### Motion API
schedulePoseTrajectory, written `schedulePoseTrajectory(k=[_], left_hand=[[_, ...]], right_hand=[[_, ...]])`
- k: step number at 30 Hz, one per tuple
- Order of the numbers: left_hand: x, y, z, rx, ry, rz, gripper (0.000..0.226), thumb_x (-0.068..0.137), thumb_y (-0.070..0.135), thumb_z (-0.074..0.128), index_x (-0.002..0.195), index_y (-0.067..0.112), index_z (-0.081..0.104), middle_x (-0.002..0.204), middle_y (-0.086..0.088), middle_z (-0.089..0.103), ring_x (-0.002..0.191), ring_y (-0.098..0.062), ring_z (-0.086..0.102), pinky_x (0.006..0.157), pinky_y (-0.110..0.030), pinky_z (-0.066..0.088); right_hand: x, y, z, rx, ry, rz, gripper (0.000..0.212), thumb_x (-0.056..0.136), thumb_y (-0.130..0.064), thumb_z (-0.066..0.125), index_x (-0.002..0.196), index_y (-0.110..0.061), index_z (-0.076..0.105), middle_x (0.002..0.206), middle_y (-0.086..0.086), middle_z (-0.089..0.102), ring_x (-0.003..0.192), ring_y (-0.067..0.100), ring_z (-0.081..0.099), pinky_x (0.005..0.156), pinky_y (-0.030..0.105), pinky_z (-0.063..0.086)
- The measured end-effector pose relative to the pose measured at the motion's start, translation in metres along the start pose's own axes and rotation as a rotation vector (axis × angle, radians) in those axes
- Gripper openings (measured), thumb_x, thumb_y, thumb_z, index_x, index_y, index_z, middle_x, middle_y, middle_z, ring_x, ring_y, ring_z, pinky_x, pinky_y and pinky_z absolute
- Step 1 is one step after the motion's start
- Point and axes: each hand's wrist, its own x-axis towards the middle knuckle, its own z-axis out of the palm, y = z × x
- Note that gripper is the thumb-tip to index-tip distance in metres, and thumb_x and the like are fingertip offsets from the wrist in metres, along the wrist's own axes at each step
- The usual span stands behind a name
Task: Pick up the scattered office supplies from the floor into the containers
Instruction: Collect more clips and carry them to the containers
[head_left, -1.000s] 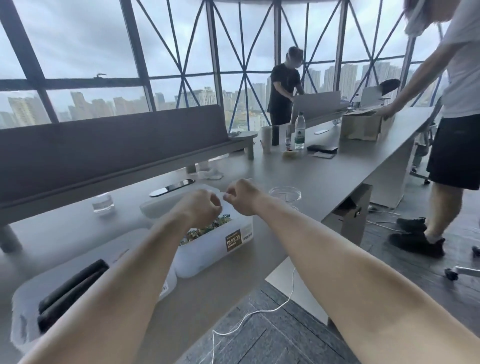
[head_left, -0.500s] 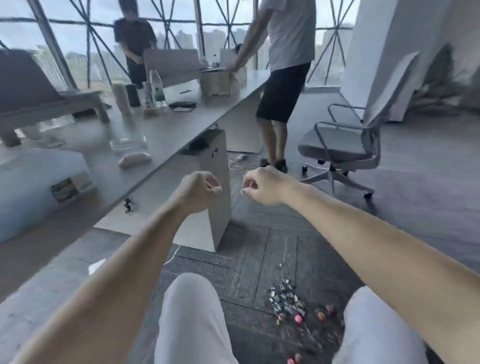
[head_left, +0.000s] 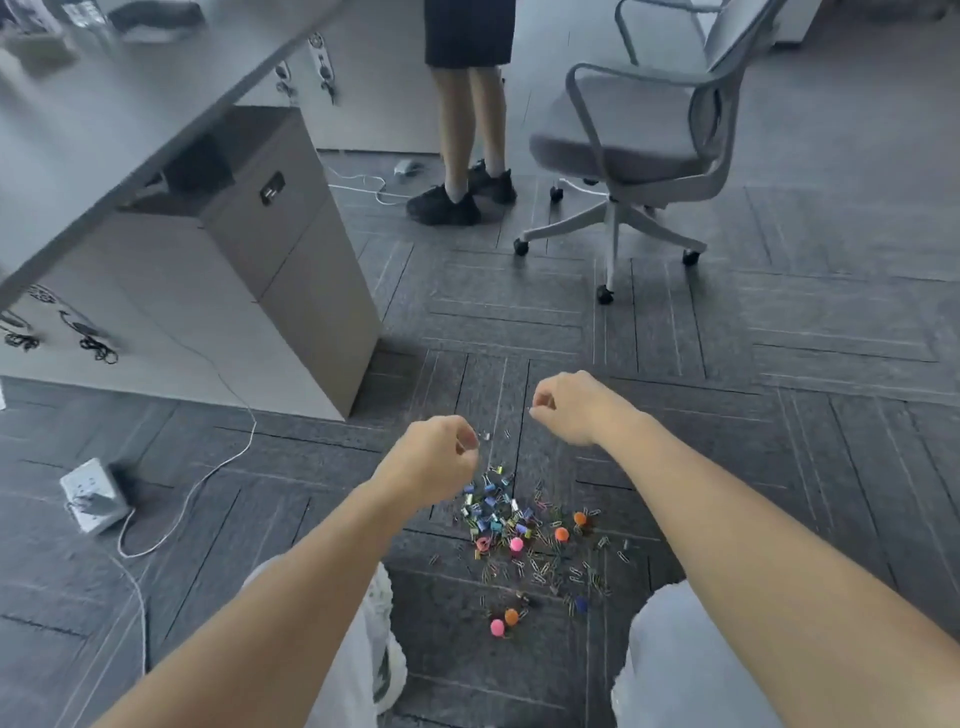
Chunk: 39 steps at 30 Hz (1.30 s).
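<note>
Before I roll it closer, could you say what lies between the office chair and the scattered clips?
Head view: only bare carpet, with the right hand held above it.

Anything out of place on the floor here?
Yes. A spill of paper clips, binder clips and small coloured balls lies scattered on the carpet, low in the middle of the view. To the left, a power strip and a white cable lie loose on the floor.

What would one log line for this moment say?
left hand: fingers curled | right hand: fingers curled | office supplies: scattered on carpet | containers: not in view
</note>
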Motion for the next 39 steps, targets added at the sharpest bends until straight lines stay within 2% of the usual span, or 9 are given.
schedulePoseTrajectory(k=[5, 11, 15, 18, 22, 25, 32, 35, 39], left_hand=[[-0.002, 0.016, 0.032, 0.038, -0.109, -0.046, 0.023, 0.096, 0.024, 0.05, 0.113, 0.019, 0.064, 0.108, -0.002, 0.069, 0.083, -0.019, 0.064, 0.073, -0.032, 0.054], [0.009, -0.009, 0.153, 0.07, -0.171, -0.052, 0.026, 0.093, 0.028, 0.051, 0.114, 0.02, 0.064, 0.116, -0.008, 0.065, 0.098, -0.027, 0.062, 0.087, -0.041, 0.054], [0.02, -0.032, 0.209, 0.047, -0.14, -0.072, 0.027, 0.093, 0.026, 0.053, 0.114, 0.015, 0.066, 0.115, -0.009, 0.068, 0.103, -0.027, 0.062, 0.091, -0.038, 0.051], [0.028, -0.054, 0.233, 0.045, -0.205, -0.157, 0.028, 0.091, 0.025, 0.053, 0.112, 0.015, 0.067, 0.117, -0.008, 0.068, 0.104, -0.026, 0.061, 0.091, -0.037, 0.051], [0.081, -0.083, 0.267, 0.023, -0.219, -0.244, 0.029, 0.091, 0.024, 0.053, 0.115, 0.016, 0.065, 0.115, -0.007, 0.067, 0.1, -0.025, 0.06, 0.082, -0.033, 0.048], [0.126, -0.107, 0.301, -0.002, -0.251, -0.293, 0.023, 0.092, 0.023, 0.053, 0.107, 0.014, 0.068, 0.106, -0.01, 0.069, 0.091, -0.026, 0.063, 0.074, -0.031, 0.049], [0.206, -0.183, 0.361, -0.022, -0.209, -0.397, 0.031, 0.09, 0.022, 0.054, 0.12, 0.018, 0.062, 0.114, -0.008, 0.065, 0.079, -0.021, 0.062, 0.072, -0.032, 0.048], [0.228, -0.208, 0.379, -0.025, -0.173, -0.395, 0.034, 0.091, 0.028, 0.059, 0.125, 0.021, 0.059, 0.107, -0.004, 0.066, 0.087, -0.023, 0.063, 0.079, -0.037, 0.055], [0.248, -0.226, 0.401, 0.032, -0.113, -0.284, 0.043, 0.094, 0.033, 0.062, 0.135, 0.027, 0.053, 0.116, -0.003, 0.062, 0.102, -0.025, 0.06, 0.089, -0.046, 0.054]], right_hand=[[-0.017, 0.023, 0.025, 0.083, -0.061, 0.088, 0.026, 0.101, -0.03, 0.049, 0.117, -0.018, 0.065, 0.118, 0.006, 0.066, 0.101, 0.025, 0.061, 0.086, 0.036, 0.051], [-0.025, 0.087, 0.115, 0.106, -0.025, 0.14, 0.028, 0.1, -0.036, 0.051, 0.115, -0.018, 0.067, 0.117, 0.005, 0.067, 0.101, 0.023, 0.06, 0.083, 0.035, 0.049], [-0.036, 0.122, 0.159, 0.222, 0.096, 0.177, 0.026, 0.099, -0.035, 0.054, 0.112, -0.017, 0.068, 0.115, 0.004, 0.066, 0.092, 0.021, 0.057, 0.077, 0.031, 0.044], [-0.04, 0.139, 0.178, 0.25, 0.023, 0.185, 0.023, 0.097, -0.037, 0.056, 0.108, -0.02, 0.068, 0.111, 0.002, 0.066, 0.093, 0.02, 0.057, 0.075, 0.028, 0.04], [0.01, 0.168, 0.205, 0.253, -0.064, 0.198, 0.024, 0.095, -0.042, 0.06, 0.106, -0.022, 0.069, 0.103, -0.001, 0.066, 0.095, 0.02, 0.061, 0.077, 0.031, 0.046], [0.066, 0.179, 0.239, 0.262, -0.114, 0.175, 0.026, 0.095, -0.041, 0.06, 0.107, -0.02, 0.07, 0.103, -0.001, 0.063, 0.093, 0.019, 0.057, 0.077, 0.03, 0.041], [0.187, 0.196, 0.332, 0.076, -0.325, 0.136, 0.025, 0.098, -0.031, 0.057, 0.118, -0.019, 0.067, 0.122, 0.005, 0.064, 0.087, 0.018, 0.053, 0.077, 0.027, 0.038], [0.219, 0.199, 0.366, 0.037, -0.336, 0.139, 0.022, 0.097, -0.03, 0.06, 0.116, -0.022, 0.067, 0.119, 0.004, 0.064, 0.09, 0.022, 0.054, 0.077, 0.03, 0.043], [0.242, 0.206, 0.41, -0.143, -0.302, 0.115, 0.027, 0.093, -0.033, 0.064, 0.117, -0.02, 0.06, 0.114, 0.009, 0.064, 0.099, 0.033, 0.062, 0.077, 0.04, 0.051]])
